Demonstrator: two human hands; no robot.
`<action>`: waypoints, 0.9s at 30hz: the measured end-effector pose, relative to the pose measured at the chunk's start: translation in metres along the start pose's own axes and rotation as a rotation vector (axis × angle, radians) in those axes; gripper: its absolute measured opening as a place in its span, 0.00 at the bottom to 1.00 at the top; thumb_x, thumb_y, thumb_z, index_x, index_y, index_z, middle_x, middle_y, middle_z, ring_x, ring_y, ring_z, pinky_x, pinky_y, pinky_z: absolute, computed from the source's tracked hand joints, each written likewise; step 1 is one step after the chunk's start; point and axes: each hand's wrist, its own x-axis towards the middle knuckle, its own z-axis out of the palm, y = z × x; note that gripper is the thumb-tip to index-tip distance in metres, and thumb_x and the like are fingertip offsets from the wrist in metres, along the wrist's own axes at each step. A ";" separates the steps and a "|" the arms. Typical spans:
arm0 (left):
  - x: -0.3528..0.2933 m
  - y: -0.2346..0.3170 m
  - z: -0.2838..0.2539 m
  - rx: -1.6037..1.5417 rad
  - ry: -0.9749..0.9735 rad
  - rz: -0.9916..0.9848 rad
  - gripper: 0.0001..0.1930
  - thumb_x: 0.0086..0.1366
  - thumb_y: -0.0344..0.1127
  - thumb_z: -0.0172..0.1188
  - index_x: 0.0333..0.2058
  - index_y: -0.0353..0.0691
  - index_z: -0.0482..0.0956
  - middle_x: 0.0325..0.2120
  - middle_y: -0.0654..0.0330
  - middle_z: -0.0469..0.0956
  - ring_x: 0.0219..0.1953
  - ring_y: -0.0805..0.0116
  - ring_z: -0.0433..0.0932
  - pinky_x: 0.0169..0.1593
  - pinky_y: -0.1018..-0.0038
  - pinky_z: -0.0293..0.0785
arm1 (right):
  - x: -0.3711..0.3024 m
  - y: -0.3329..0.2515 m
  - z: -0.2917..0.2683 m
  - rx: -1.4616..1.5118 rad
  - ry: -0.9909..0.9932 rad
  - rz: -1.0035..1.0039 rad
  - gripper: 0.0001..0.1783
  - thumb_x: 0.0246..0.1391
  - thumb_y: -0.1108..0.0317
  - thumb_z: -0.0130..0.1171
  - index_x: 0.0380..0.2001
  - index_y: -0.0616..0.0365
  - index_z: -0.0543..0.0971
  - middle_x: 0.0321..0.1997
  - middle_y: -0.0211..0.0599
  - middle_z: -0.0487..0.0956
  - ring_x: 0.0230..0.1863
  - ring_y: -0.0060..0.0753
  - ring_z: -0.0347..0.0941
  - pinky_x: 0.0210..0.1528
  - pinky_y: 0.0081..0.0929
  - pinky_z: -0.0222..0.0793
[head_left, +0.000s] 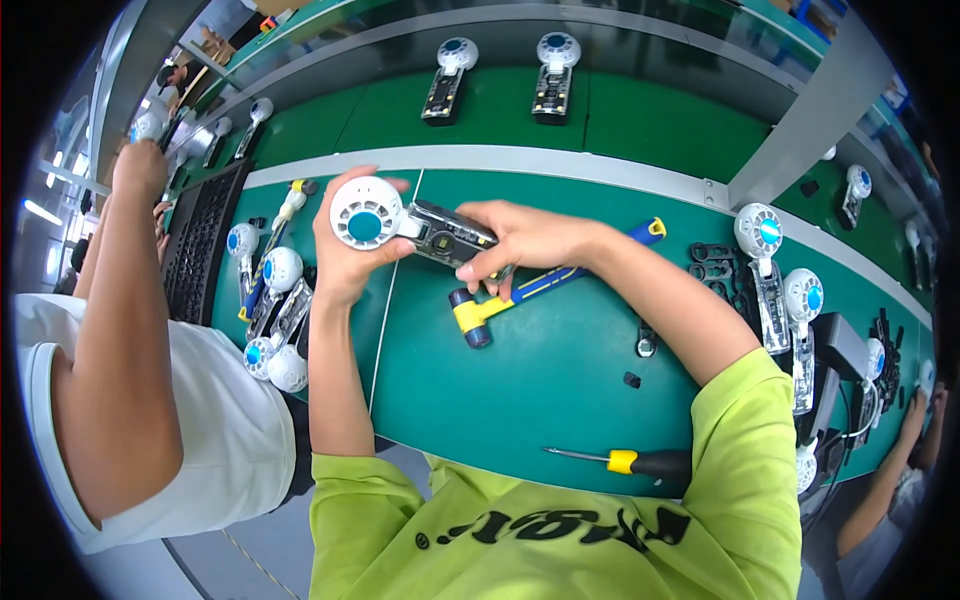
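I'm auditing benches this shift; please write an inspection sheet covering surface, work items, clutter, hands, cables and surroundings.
Surface: smooth-looking green tabletop, no spill seen.
Job's things: white round-headed device with blue disc and clear-and-black body, held up.
Clutter: yellow-and-blue mallet mid-table; yellow-and-black screwdriver by the front edge; small black part.
Hands: left hand grips the device's head; right hand grips its body.
Cables: thin white cable at far right.
Surroundings: co-worker in white shirt at left; grey metal rail behind the tabletop.
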 end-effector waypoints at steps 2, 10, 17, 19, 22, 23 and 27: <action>-0.010 -0.003 -0.020 0.452 -0.012 -0.044 0.36 0.45 0.49 0.76 0.49 0.36 0.74 0.46 0.49 0.79 0.47 0.62 0.79 0.49 0.67 0.75 | 0.000 -0.005 -0.008 -0.039 0.018 0.055 0.32 0.48 0.63 0.69 0.51 0.67 0.66 0.34 0.38 0.75 0.31 0.28 0.74 0.29 0.26 0.74; -0.013 0.000 0.009 1.116 0.040 -0.388 0.31 0.42 0.46 0.77 0.43 0.37 0.78 0.42 0.51 0.78 0.44 0.54 0.79 0.48 0.64 0.74 | -0.035 -0.018 0.002 -1.237 -0.145 0.102 0.18 0.52 0.61 0.65 0.38 0.62 0.74 0.35 0.40 0.77 0.37 0.38 0.74 0.37 0.33 0.70; -0.009 -0.035 -0.007 0.735 -0.091 0.190 0.27 0.44 0.45 0.75 0.42 0.39 0.79 0.39 0.57 0.78 0.43 0.54 0.78 0.48 0.63 0.72 | -0.036 -0.036 -0.010 -1.036 -0.022 -0.022 0.13 0.60 0.60 0.56 0.31 0.61 0.73 0.22 0.39 0.75 0.25 0.45 0.71 0.30 0.36 0.66; -0.008 -0.037 -0.007 0.695 -0.111 0.154 0.26 0.45 0.44 0.75 0.41 0.39 0.79 0.38 0.58 0.77 0.43 0.54 0.77 0.48 0.64 0.72 | -0.036 -0.036 -0.011 -1.172 0.318 -0.123 0.14 0.62 0.60 0.52 0.31 0.61 0.73 0.18 0.39 0.73 0.22 0.46 0.70 0.28 0.38 0.65; -0.007 -0.034 -0.005 0.673 -0.133 0.052 0.26 0.45 0.46 0.75 0.41 0.39 0.79 0.37 0.57 0.77 0.42 0.55 0.77 0.46 0.64 0.71 | -0.040 -0.051 -0.007 -1.381 0.608 -0.153 0.15 0.63 0.59 0.52 0.31 0.60 0.72 0.19 0.43 0.73 0.21 0.47 0.69 0.27 0.39 0.64; -0.006 -0.032 -0.004 0.669 -0.131 0.040 0.26 0.45 0.46 0.75 0.41 0.39 0.79 0.37 0.57 0.77 0.42 0.55 0.77 0.46 0.64 0.71 | -0.040 -0.057 -0.003 -1.379 0.596 -0.145 0.15 0.63 0.59 0.52 0.31 0.60 0.72 0.19 0.43 0.73 0.21 0.47 0.69 0.27 0.39 0.64; -0.008 -0.030 -0.004 0.708 -0.121 0.005 0.26 0.45 0.47 0.75 0.40 0.39 0.80 0.37 0.56 0.77 0.41 0.55 0.77 0.45 0.66 0.71 | -0.032 -0.058 0.020 -1.076 0.985 -0.572 0.14 0.62 0.60 0.52 0.31 0.60 0.71 0.18 0.46 0.73 0.22 0.48 0.70 0.26 0.41 0.64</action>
